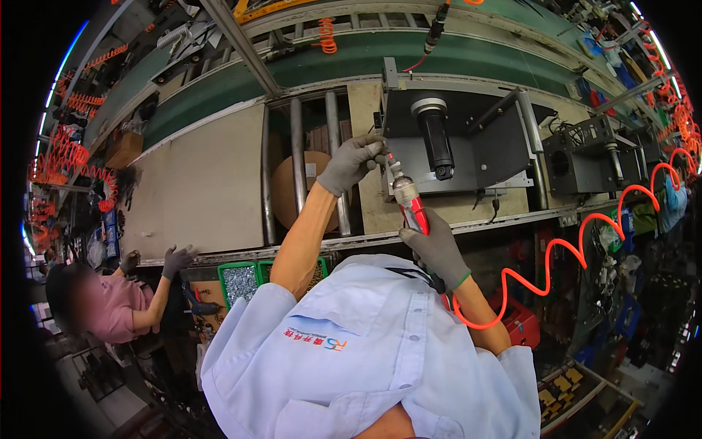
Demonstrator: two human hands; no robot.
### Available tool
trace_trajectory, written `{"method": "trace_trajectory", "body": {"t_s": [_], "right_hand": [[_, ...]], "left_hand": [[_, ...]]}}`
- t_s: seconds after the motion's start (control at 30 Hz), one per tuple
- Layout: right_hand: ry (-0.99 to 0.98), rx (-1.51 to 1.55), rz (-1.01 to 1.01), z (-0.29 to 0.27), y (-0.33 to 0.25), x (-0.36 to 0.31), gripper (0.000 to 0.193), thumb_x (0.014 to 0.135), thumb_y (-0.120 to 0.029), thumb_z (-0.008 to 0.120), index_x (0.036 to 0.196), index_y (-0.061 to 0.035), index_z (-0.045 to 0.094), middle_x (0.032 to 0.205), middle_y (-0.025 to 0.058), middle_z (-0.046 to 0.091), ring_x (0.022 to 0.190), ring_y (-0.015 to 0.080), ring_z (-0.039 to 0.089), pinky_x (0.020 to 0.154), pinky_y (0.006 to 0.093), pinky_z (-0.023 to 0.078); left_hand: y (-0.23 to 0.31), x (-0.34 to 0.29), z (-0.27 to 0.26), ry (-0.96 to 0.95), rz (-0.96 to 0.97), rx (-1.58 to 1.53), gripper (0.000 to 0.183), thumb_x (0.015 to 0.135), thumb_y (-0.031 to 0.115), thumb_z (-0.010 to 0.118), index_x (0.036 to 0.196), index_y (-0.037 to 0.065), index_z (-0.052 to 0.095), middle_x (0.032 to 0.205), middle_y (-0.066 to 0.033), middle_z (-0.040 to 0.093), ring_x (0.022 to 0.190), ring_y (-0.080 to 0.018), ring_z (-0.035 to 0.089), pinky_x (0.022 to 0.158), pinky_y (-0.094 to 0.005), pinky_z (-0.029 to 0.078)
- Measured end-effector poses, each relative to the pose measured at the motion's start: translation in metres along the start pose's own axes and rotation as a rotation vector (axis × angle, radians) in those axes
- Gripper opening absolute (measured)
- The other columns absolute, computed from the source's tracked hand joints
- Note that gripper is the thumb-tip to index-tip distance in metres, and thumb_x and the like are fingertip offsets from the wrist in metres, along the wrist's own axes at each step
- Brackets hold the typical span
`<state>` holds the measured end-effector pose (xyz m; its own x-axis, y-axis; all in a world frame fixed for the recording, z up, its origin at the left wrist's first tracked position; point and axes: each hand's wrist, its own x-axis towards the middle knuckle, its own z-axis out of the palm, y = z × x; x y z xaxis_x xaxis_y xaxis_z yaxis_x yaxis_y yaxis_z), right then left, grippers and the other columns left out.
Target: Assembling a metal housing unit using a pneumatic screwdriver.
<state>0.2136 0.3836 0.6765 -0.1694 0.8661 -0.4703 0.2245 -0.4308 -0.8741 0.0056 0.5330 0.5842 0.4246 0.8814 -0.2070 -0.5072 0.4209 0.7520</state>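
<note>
My right hand (440, 251), in a grey glove with a green cuff, is wrapped round a red and silver air-powered driver (409, 196). Its tip points up and away, toward the left edge of a dark grey metal housing (482, 150). My left hand (352, 164), also gloved in grey, has its thumb and fingers pinched right by the driver's tip. What lies between those fingertips is too small to make out. Inside the housing a black cylinder (437, 139) with a pale round collar stands out toward me.
An orange coiled air hose (547, 282) runs from the driver to the right. Bare rollers (297, 157) lie left of the housing. A second metal housing (596, 161) sits at right. Green bins (240, 282) of small hardware stand below the bench edge. Another person (110, 304) works at far left.
</note>
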Motion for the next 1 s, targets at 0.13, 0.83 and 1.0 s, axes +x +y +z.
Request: {"method": "trace_trajectory", "body": {"t_s": [0.13, 0.83, 1.0], "right_hand": [[-0.01, -0.006, 0.004, -0.002, 0.0, -0.001, 0.043, 0.08, -0.015, 0.065, 0.117, 0.0005, 0.052, 0.072, 0.0024, 0.051, 0.048, 0.0086, 0.048, 0.042, 0.0252, 0.04], [0.003, 0.115, 0.047, -0.013, -0.026, 0.005, 0.031, 0.082, -0.017, 0.063, 0.108, -0.001, 0.053, 0.064, 0.0006, 0.05, 0.047, 0.0088, 0.05, 0.041, 0.0251, 0.041], [0.037, 0.125, 0.063, -0.011, -0.032, 0.003, 0.031, 0.082, -0.017, 0.063, 0.106, -0.001, 0.054, 0.064, 0.0012, 0.051, 0.047, 0.0089, 0.05, 0.042, 0.0245, 0.041]], "left_hand": [[0.005, -0.003, 0.002, -0.007, -0.038, -0.001, 0.022, 0.098, 0.022, 0.055, 0.105, 0.001, 0.058, 0.081, -0.0011, 0.06, 0.064, -0.0044, 0.056, 0.05, -0.0147, 0.04], [0.079, 0.063, 0.026, 0.501, 0.734, 1.032, 0.033, 0.094, 0.03, 0.054, 0.111, 0.004, 0.065, 0.086, -0.0098, 0.066, 0.081, -0.0236, 0.064, 0.072, -0.0341, 0.051], [0.126, 0.111, 0.066, 0.093, 1.248, 1.401, 0.031, 0.09, 0.032, 0.058, 0.108, 0.009, 0.068, 0.09, -0.0137, 0.068, 0.089, -0.034, 0.064, 0.082, -0.0392, 0.051]]}}
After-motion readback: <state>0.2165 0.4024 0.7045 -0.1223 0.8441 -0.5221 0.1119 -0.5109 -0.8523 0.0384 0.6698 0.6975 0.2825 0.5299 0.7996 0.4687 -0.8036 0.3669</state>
